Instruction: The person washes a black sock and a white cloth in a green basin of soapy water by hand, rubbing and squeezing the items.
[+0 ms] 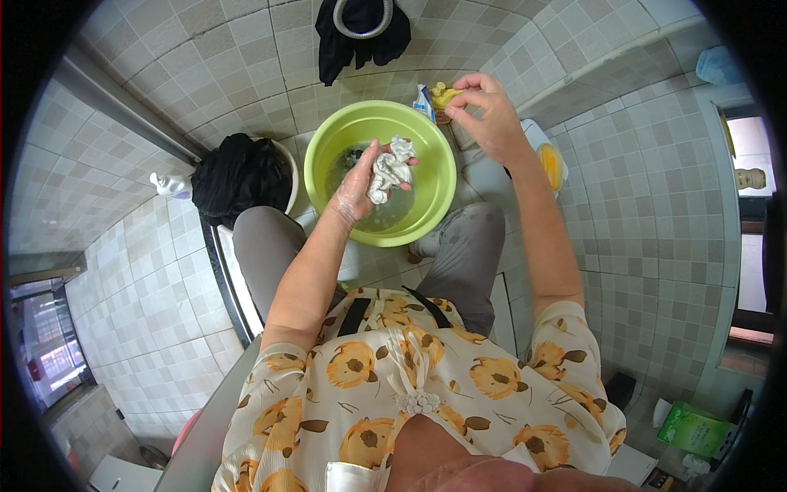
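Note:
My left hand (358, 187) is closed around a wet, crumpled white cloth (390, 170), palm up, over a light-green basin (446, 184). Cloudy water (385, 215) lies in the basin, with a dark item partly visible behind my hand. Wet streaks or suds show on my left wrist. Beyond the basin's right rim, my right hand (489, 119) is raised with its fingers curled toward the thumb beside a crumpled yellow item (443, 94). Whether the fingertips grip part of it, I cannot make out. A small blue-and-white packet (424, 104) stands next to the yellow item.
Black clothes (238, 180) heap over a white tub to the left, beside a white bottle (170, 185). A dark cloth (361, 41) and grey hose (363, 34) hang on the tiled wall ahead. A yellow object (550, 166) sits right of my right forearm. My knees flank the basin.

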`<control>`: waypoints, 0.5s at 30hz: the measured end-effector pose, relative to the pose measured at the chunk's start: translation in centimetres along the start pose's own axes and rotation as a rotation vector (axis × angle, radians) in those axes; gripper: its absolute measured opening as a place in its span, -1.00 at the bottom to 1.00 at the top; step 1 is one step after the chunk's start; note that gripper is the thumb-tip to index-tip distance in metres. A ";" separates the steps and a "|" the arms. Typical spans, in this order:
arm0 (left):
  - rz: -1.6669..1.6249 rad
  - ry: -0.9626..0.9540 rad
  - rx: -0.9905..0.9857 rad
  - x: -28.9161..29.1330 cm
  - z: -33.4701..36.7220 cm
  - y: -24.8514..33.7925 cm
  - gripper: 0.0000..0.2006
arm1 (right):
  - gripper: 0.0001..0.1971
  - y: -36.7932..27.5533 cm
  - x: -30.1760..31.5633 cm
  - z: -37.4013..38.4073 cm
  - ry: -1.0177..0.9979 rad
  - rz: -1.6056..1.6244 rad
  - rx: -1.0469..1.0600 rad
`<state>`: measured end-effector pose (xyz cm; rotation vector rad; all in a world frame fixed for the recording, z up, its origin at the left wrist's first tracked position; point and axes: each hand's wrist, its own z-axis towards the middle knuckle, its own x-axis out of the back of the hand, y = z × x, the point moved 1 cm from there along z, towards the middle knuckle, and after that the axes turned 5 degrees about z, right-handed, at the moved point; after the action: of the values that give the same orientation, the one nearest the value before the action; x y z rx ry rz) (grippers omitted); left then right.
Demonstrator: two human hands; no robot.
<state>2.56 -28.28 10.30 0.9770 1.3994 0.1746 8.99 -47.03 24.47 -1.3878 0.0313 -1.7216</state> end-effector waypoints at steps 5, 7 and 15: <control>-0.020 -0.015 -0.010 0.1 -0.1 0.0 -0.47 | -0.89 0.0 0.5 0.2 0.056 -0.048 0.036; -0.017 -0.021 -0.010 0.1 -0.1 0.1 -0.47 | -0.90 0.4 0.5 0.3 0.078 -0.028 0.029; -0.042 0.002 -0.017 -0.1 -0.2 0.2 -0.47 | -0.89 1.3 1.3 0.7 0.116 0.026 0.010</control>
<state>2.40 -28.12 10.58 0.9334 1.4165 0.1560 10.35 -48.27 25.05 -1.2741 0.1044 -1.7765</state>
